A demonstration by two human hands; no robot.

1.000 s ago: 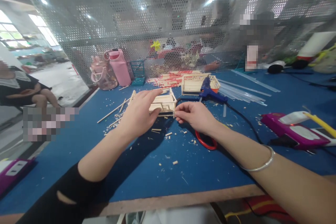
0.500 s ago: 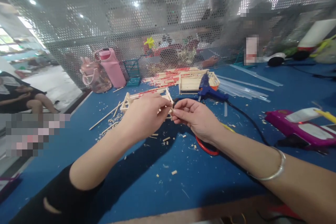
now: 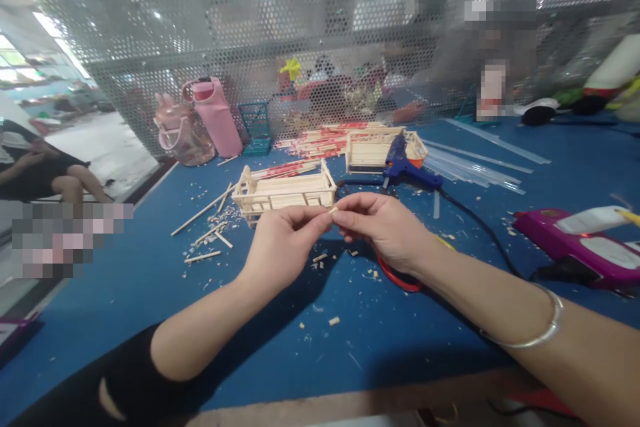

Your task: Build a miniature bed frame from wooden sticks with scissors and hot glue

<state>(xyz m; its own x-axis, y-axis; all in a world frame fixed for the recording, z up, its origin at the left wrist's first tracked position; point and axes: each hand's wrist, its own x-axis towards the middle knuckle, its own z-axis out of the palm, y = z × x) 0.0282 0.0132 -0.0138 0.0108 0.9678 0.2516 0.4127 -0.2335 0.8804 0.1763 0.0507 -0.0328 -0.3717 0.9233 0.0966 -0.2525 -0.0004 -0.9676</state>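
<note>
My left hand and my right hand meet fingertip to fingertip above the blue tabletop. Pinched between them is a small pale wooden stick piece, mostly hidden by the fingers. Just behind my left hand stands a small frame built of wooden sticks, with railed sides and raised ends. A pair of red-handled pliers or scissors lies partly covered beneath my right wrist; its kind is unclear.
A blue glue gun rests by a second stick frame. Red-marked sticks and clear glue sticks lie behind. Pink bottles stand back left, a purple tool right. Wood scraps litter the table. A person sits at left.
My left hand has dropped lower and turned, uncovering the stick frame behind it. The fingertips of both hands still meet. The whole view has shifted slightly.
</note>
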